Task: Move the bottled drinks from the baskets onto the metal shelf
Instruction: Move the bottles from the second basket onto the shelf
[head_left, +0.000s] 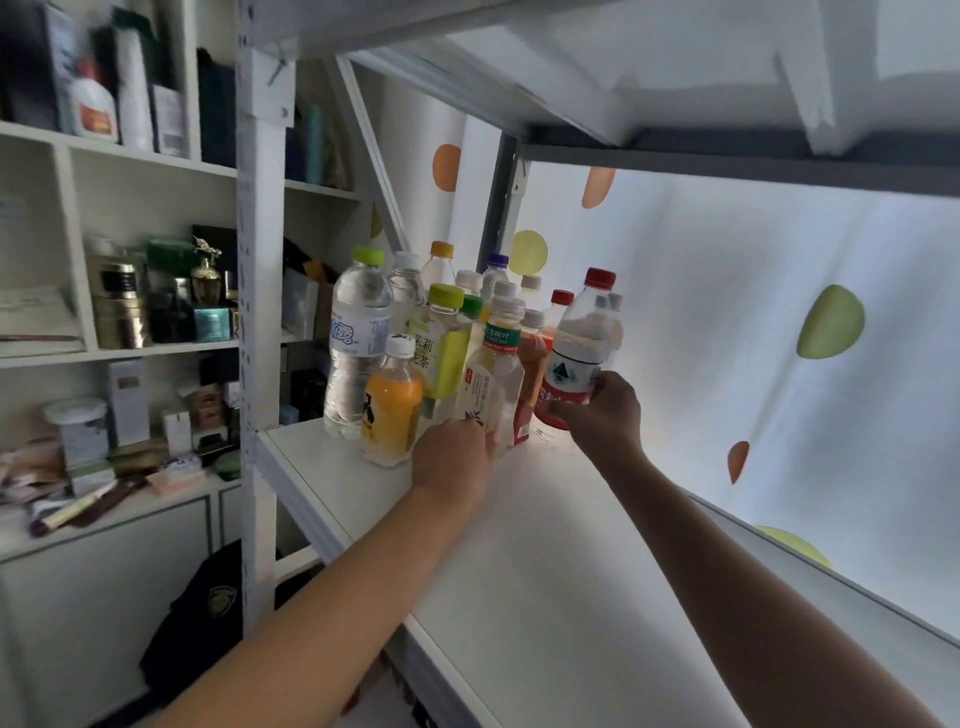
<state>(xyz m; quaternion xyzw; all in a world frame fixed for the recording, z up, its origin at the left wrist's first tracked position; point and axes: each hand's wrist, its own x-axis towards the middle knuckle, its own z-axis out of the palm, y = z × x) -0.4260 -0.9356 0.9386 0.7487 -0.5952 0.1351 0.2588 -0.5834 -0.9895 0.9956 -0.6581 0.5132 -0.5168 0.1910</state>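
Observation:
Several bottled drinks stand crowded at the far left end of the white metal shelf (545, 545). My left hand (452, 462) grips the base of a pale tea bottle (493, 374) with a white cap and green neck label, standing among the others. My right hand (605, 410) holds a clear water bottle (576, 353) with a red cap and red label at the right edge of the group, low on its body. An orange juice bottle (392, 405) stands at the front, a tall water bottle (358, 343) with a green cap behind it. No baskets are in view.
The shelf's upright post (258, 312) rises left of the bottles, and the upper shelf board (675, 78) hangs low overhead. A white curtain (753, 312) with coloured dots backs the shelf. A cabinet (130, 353) full of boxes and jars stands at left.

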